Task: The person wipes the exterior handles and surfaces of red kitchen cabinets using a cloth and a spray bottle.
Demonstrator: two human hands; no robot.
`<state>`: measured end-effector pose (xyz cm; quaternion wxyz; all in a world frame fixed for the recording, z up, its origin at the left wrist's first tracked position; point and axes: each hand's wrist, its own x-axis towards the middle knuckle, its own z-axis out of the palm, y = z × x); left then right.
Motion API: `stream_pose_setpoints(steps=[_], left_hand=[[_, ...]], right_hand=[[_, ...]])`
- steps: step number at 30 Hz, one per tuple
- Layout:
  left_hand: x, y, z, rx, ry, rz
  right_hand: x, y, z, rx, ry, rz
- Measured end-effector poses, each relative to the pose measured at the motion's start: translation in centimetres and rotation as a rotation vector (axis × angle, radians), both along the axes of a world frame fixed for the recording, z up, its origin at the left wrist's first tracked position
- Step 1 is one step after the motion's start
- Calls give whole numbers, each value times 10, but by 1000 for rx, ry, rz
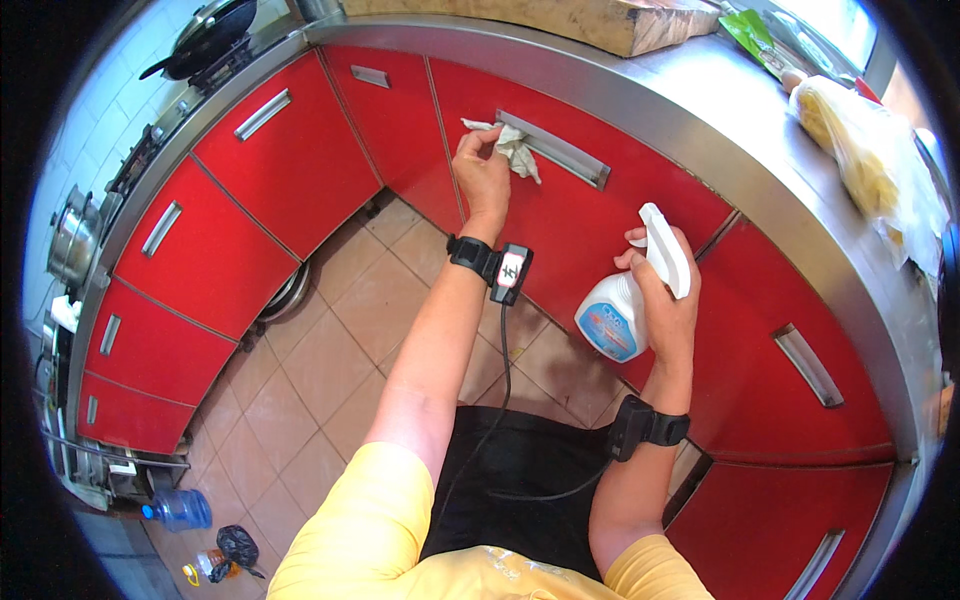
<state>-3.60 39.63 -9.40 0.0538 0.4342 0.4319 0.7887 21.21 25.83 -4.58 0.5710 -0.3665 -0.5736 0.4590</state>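
My left hand pinches a crumpled whitish cloth or tissue against the left end of a long metal recessed handle on a red cabinet front. Lower and to the right, my right hand grips a white spray bottle by its neck and trigger head, the nozzle pointing up toward the cabinet. The bottle carries a blue label with writing. Both wrists wear black straps with small devices and cables.
A steel countertop curves above the cabinets, bearing a thick wooden board and a plastic bag with yellow contents. At left are a wok and a steel pot. A blue water bottle lies on the tiled floor.
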Motion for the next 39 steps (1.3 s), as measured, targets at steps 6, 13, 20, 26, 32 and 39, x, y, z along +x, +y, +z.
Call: stream_pose_setpoints(steps=[6, 13, 20, 26, 32, 39], left_hand=[[25, -11, -7, -60, -67, 60], [90, -66, 8, -77, 155, -58], [54, -86, -13, -219, 471, -200], [66, -84, 11, -165, 211, -99], [92, -78, 15, -169, 356, -117], [88, -81, 17, -176, 424, -139]], right_hand=[[2, -4, 5, -6, 37, -8], [2, 3, 0, 23, 36, 3], [3, 6, 0, 51, 61, 41], [1, 6, -2, 32, 13, 12], [-1, 5, -2, 23, 55, 18], [3, 8, -6, 32, 39, 6]])
